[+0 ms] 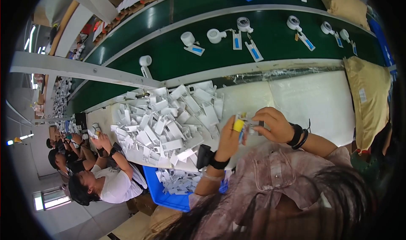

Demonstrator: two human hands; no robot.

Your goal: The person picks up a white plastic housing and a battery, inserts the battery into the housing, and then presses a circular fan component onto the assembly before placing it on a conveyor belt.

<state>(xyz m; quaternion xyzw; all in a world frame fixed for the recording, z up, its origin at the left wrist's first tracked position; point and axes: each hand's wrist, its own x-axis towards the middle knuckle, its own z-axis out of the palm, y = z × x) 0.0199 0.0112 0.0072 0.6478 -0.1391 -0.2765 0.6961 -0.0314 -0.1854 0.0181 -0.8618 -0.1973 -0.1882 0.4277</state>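
My left hand [228, 142] and my right hand [272, 125] are close together over the near side of the worktable. Between their fingers is a small pale plastic part [254, 129], partly hidden, with a bit of blue showing beside it. Both hands have their fingers closed on it. A yellow band [238, 125] sits at my left fingertips; I cannot tell if it is wrapped on a finger. To the left of my left hand lies a large heap of white plastic housings [163, 128].
Beyond the table runs a green conveyor belt [165, 45] carrying white round-headed devices [244, 25] with blue-striped flat pieces. A blue bin [158, 193] of small pale parts stands at lower left. A tan sack [368, 100] is at right. Co-workers sit along the left, one in white [116, 183].
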